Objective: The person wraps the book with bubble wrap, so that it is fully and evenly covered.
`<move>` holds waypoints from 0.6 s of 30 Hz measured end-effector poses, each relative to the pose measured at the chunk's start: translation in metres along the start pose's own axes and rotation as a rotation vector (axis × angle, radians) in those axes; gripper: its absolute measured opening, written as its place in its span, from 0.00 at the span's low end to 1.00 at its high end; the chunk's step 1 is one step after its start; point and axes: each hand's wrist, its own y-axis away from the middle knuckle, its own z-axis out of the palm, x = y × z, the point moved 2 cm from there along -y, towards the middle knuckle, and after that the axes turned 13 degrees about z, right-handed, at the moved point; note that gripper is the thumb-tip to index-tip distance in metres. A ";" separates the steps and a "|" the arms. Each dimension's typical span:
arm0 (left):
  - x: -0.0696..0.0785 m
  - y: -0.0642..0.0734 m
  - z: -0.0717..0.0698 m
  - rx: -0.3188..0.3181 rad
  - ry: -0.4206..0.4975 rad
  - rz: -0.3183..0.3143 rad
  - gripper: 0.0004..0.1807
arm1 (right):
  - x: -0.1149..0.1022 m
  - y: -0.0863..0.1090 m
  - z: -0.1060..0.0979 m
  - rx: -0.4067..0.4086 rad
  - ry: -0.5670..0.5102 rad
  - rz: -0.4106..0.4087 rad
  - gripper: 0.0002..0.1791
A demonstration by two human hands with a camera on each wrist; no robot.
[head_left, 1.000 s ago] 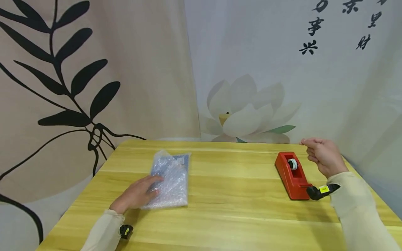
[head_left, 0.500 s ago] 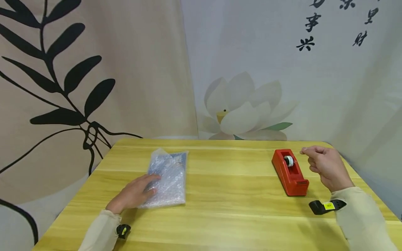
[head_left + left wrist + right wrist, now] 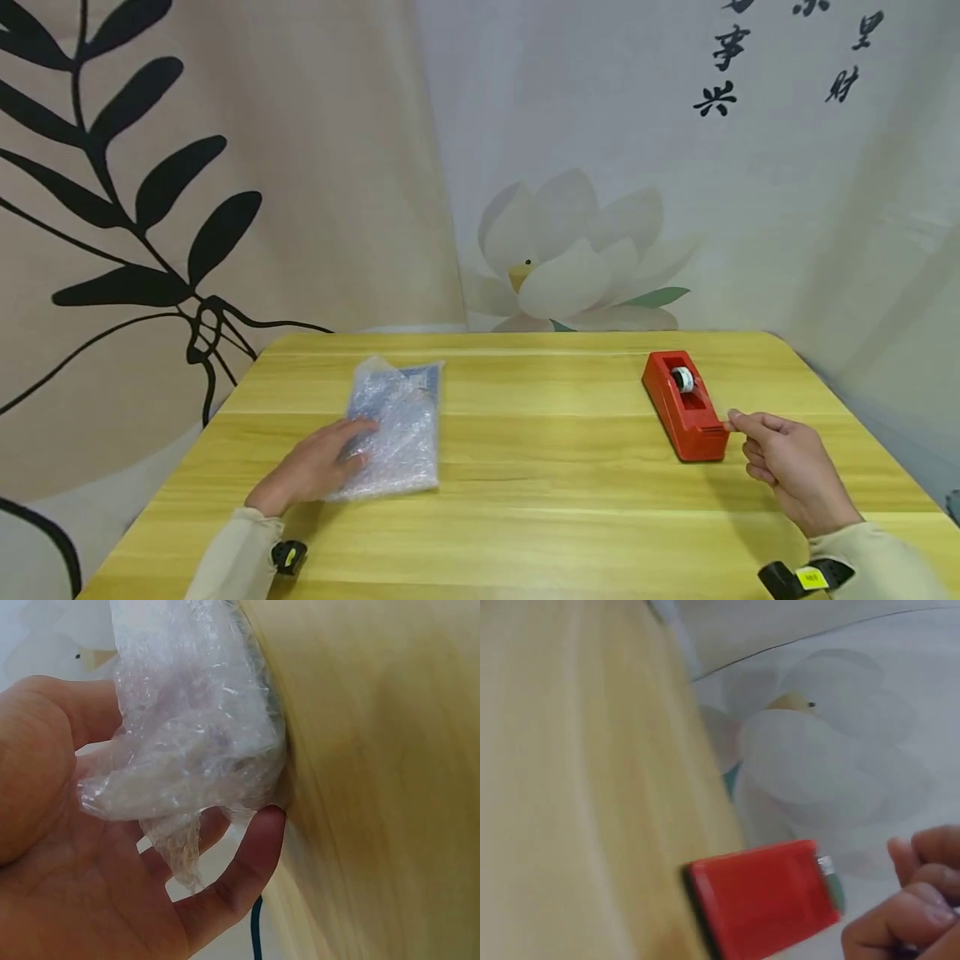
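A flat blue item in bubble wrap, the package (image 3: 397, 433), lies on the wooden table left of centre. My left hand (image 3: 311, 467) rests on its left edge, fingers loosely bent over the wrap. A loose flap of bubble wrap (image 3: 187, 772) sticks out between thumb and fingers in the left wrist view. On the right stands a red tape dispenser (image 3: 684, 417) with a small tape roll (image 3: 683, 380) in it. My right hand (image 3: 791, 462) has its fingers curled, thumb and index finger close together at the dispenser's near end. Any clear tape between those fingertips cannot be made out.
The table (image 3: 540, 533) has light wood grain and runs back to a printed curtain (image 3: 337, 167) with leaves, a lotus and characters. Black wrist straps (image 3: 288, 556) with small cameras sit on both sleeves.
My right hand has come down and nearer, from beside the dispenser's far part to its near end. The left hand stays on the package. The view has shifted slightly.
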 end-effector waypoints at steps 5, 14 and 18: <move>0.001 0.000 0.002 -0.017 0.011 -0.015 0.24 | 0.022 -0.004 0.004 -0.020 -0.083 0.082 0.16; 0.002 -0.002 0.000 -0.006 -0.014 -0.013 0.24 | 0.035 -0.012 0.010 0.010 -0.125 0.124 0.17; 0.002 -0.001 0.000 -0.009 -0.011 -0.023 0.23 | 0.035 -0.014 0.014 0.020 -0.116 0.146 0.18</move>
